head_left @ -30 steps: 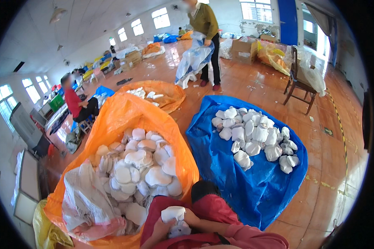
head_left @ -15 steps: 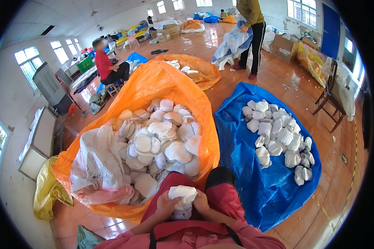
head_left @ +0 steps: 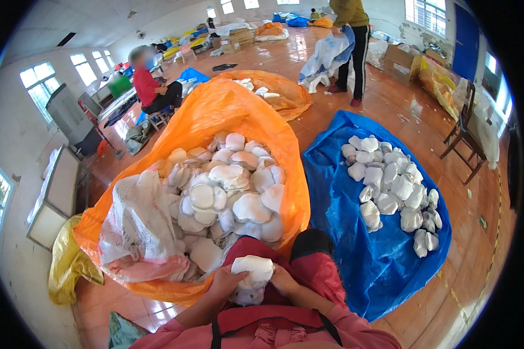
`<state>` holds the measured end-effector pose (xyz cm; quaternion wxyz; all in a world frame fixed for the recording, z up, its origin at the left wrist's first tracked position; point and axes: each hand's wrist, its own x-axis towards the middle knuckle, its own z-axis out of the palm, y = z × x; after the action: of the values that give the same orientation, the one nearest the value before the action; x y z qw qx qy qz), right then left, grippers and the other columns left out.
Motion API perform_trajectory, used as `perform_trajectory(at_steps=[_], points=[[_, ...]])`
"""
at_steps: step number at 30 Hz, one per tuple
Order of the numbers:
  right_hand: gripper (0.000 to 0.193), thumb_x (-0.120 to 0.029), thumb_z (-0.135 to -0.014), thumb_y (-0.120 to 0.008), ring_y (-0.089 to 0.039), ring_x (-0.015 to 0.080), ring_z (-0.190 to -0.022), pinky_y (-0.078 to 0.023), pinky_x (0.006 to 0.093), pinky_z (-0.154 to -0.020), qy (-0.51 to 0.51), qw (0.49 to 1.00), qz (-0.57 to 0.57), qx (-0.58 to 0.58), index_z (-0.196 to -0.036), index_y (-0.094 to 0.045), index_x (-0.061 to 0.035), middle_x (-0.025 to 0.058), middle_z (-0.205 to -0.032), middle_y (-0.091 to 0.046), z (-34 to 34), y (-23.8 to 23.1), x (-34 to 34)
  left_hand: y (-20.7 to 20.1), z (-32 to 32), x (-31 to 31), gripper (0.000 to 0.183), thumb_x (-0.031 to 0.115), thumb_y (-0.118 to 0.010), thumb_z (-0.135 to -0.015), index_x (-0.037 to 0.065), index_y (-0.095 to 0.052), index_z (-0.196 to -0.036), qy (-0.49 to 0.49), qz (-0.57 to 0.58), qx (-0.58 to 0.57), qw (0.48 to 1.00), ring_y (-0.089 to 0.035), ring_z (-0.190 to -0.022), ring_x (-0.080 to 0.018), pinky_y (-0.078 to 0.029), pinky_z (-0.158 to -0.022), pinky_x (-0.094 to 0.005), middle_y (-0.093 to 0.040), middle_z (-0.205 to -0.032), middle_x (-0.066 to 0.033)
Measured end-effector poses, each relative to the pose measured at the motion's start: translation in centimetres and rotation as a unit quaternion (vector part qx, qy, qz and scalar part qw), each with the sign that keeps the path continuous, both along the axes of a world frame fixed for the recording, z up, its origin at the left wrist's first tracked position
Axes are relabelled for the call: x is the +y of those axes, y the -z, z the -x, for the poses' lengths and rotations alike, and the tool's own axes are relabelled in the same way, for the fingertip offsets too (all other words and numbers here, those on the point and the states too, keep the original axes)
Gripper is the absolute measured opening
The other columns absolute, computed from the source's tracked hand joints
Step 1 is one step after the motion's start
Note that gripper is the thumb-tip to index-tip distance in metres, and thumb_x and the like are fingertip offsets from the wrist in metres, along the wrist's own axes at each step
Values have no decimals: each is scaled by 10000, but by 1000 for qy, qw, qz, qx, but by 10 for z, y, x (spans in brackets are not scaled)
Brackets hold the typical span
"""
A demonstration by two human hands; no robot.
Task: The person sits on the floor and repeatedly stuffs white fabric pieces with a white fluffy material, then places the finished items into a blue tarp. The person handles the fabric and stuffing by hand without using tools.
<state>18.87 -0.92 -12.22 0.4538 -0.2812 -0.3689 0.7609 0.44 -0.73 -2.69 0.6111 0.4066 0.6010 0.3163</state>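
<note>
Over my lap, a white bundle of soft rounded pads [head_left: 252,269] is held between both hands. My left hand [head_left: 228,280] grips its left side, with the fingers curled round the edge. My right hand [head_left: 283,281] is closed on its right side; part of those fingers is hidden. A lower part of the bundle looks greyish. Just beyond my knees, a big orange sack [head_left: 253,113] lies spread open round a heap of loose white pads [head_left: 250,209]. To the right, a blue sheet [head_left: 326,174] carries several similar bundles [head_left: 402,187].
A crumpled white woven sack [head_left: 134,224] lies over the heap's left side. One person in red [head_left: 147,87] sits at the far left; another [head_left: 350,41] stands beyond the sheets with a pale blue sack. A wooden chair [head_left: 466,136] stands at right, a yellow sack [head_left: 70,262] at left.
The bundle has tilted and risen slightly in my hands, showing more of its top face. The seated person's head and arms have shifted a little.
</note>
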Motion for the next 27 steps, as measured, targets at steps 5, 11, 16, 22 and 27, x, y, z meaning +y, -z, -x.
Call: perform_trajectory(at_steps=[5,11,16,22,27], points=[[418,-148,-951,-544,-569,150,-1121,-467,313,-941,-20,1000,-13,13,-1362,-511,-74,41,-1271,-592,-1,-25,-2,-30,-8,0,340,280,-760,-786,23,-705,-1002,145,-37,253,956,-669,-788,-150,-524,-722,-324,-720,-879,-77],[426,-176,-967,-505,-569,177,-1137,-471,327,-944,-30,998,15,51,-1380,-485,-73,59,-1289,-584,0,-4,1,-26,-12,1,371,281,-782,-765,20,-708,-1018,130,3,129,983,-669,-785,-156,-521,-721,-319,-719,-886,-75],[401,-166,-962,-498,-594,185,-1090,-484,328,-914,-33,995,56,74,-1346,-516,-52,61,-1231,-618,3,6,0,13,-1,4,381,261,-789,-761,8,-701,-1033,146,-27,141,979,-666,-786,-155,-523,-718,-316,-717,-887,-84],[416,-148,-945,-511,-602,177,-1065,-492,327,-897,-48,996,42,67,-1352,-511,-60,60,-1233,-617,7,15,2,29,3,1,385,252,-791,-760,0,-697,-1036,124,-13,85,988,-667,-792,-155,-523,-719,-316,-716,-897,-92],[396,-151,-948,-520,-582,197,-1135,-480,348,-955,-16,996,44,76,-1335,-511,-67,65,-1252,-597,4,10,-5,20,-6,3,375,213,-789,-760,-8,-689,-1046,137,7,111,984,-660,-798,-152,-523,-724,-314,-711,-913,-83]])
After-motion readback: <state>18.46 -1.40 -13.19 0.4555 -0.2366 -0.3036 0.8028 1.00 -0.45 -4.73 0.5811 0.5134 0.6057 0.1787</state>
